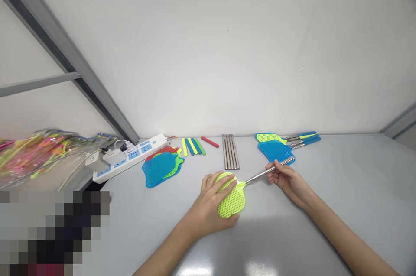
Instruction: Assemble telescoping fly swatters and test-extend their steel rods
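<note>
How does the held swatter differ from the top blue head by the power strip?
Colour: the held swatter is yellow-green, the top head blue.
Rod: the held swatter has a metal rod at its neck; the top head shows none.
Pose: left hand and right hand grip the held swatter; the top head lies on a pile.
Both are perforated.

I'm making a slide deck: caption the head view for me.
Left hand holding a yellow-green swatter head, right hand holding its metal rod.

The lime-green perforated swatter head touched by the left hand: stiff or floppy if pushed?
The swatter head looks thin, so it would probably flex. Its many holes suggest it's light for its size. Being flat, it'd likely slide rather than roll.
</note>
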